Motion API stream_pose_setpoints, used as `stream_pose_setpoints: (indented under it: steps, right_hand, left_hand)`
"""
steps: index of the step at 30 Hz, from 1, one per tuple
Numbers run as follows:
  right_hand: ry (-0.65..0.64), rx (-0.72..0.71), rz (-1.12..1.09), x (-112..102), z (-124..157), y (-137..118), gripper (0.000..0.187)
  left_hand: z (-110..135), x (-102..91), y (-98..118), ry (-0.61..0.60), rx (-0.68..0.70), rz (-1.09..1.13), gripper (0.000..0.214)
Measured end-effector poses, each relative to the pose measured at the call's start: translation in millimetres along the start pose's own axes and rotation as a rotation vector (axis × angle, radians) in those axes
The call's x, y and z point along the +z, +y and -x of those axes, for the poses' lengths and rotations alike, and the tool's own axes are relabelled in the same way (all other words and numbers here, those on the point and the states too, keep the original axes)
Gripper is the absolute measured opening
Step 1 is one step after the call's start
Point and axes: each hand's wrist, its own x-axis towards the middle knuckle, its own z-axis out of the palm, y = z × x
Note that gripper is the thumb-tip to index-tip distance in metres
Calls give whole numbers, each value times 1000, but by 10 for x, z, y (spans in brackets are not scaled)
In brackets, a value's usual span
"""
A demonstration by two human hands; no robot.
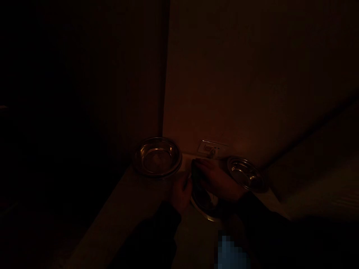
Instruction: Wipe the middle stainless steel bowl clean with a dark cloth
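Note:
The light is very dim, so details are hard to make out. My right hand [220, 179] curves over a dark, greenish object [197, 175] whose kind I cannot tell. Close on its left side is my left hand [181, 193], its fingers curled in; what they grip is lost in shadow. Below both hands lies a round metal plate [208, 217] with a shiny rim, partly covered by the right hand and sleeve. Dark sleeves cover both forearms.
A shiny metal bowl [137, 164] stands at the table's back left. To the right sits a metal plate with compartments [246, 173]. Behind the hands, a wall socket [204, 146] holds a plug. The narrow table [120, 213] meets the wall [224, 82].

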Motion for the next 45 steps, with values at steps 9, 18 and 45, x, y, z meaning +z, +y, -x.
stream_pose_setpoints:
  steps: [9, 18, 45]
  right_hand:
    - [32, 0, 9, 17, 54, -38, 55]
    - [11, -60, 39, 9, 84, 33, 52]
    - [-13, -53, 43, -7, 94, 43, 49]
  left_hand:
    - [-4, 11, -13, 13, -45, 0, 29]
    - [6, 2, 28, -4, -21, -6, 32]
    - [3, -3, 19, -4, -22, -37, 31]
